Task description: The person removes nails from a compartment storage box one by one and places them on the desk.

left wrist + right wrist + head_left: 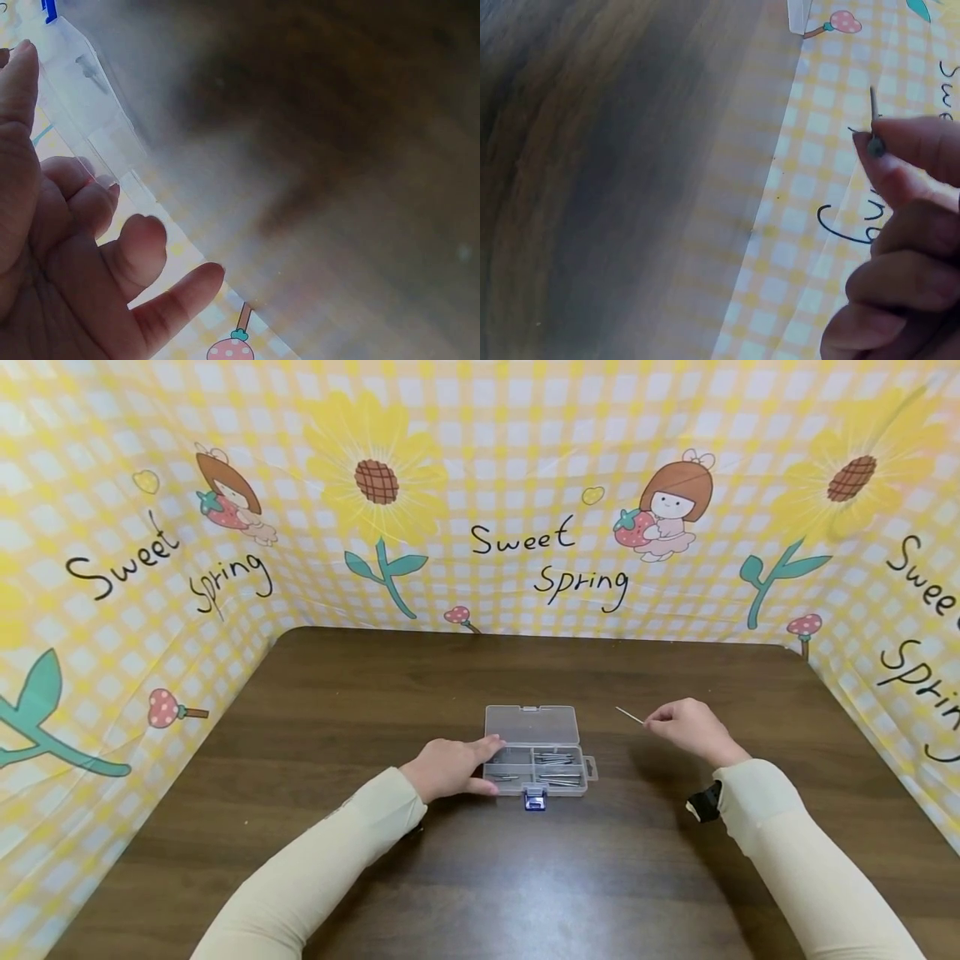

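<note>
I pinch a nail (628, 715) between the thumb and finger of my right hand (686, 728), with no gap to spare; the other fingers curl in behind. It sits at 2 o'clock from the box (573, 791), well apart from it, its thin end aimed at 10 o'clock. What seems to be the head lies at my fingertips, the best place to take hold: wider than the shank, and it leaves the shaft free. I expect it to be stiff, very light and hard to break, but smooth enough to roll or swivel.

My left hand (450, 768) grips the box at its 9 o'clock end, thumb and fingers spread only as wide as that side. The clear plastic looks light and liable to slide. Its lid (531, 727) lies back at 12 o'clock; 1 blue latch (535, 801) hangs at 6.
</note>
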The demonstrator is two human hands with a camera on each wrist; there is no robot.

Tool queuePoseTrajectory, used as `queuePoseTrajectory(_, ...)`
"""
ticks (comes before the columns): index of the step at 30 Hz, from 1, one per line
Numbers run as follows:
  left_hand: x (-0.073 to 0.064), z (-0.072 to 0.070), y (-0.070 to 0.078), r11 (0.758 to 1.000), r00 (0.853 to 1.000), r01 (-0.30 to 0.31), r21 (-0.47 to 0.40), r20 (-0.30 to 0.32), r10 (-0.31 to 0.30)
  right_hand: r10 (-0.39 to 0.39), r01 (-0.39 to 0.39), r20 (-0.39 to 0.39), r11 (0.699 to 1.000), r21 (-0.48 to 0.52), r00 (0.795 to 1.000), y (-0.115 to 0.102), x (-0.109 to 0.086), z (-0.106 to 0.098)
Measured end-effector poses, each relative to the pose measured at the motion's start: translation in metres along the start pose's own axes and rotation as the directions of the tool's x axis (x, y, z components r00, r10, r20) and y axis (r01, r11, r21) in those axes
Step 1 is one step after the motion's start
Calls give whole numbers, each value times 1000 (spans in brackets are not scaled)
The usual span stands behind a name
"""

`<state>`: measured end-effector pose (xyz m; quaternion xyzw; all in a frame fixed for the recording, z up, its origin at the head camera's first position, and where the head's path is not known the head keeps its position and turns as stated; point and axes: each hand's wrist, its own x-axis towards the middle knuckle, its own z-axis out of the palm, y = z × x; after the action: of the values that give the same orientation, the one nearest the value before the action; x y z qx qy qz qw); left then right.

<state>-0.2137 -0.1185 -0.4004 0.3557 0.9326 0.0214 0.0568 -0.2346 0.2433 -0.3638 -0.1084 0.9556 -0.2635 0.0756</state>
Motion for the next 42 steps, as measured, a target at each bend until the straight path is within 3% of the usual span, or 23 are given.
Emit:
queuePoseTrajectory(3,0,0,-1,1000,1000,-17,15,-12,17,41,-41,-14,999,-6,999,2,0,0)
queuePoseTrajectory(9,0,-1,0,1000,1000,9,-2,16,-9,83,-83,0,996,-28,997,5,4,7)
queuePoseTrajectory(29,2,-2,1,999,998,43,-18,55,-42,117,-105,80,984,-144,990,5,15,23)
queuePoseTrajectory(42,2,-2,2,999,997,49,-8,57,-49,118,-97,125,982,-163,985,3,15,23)
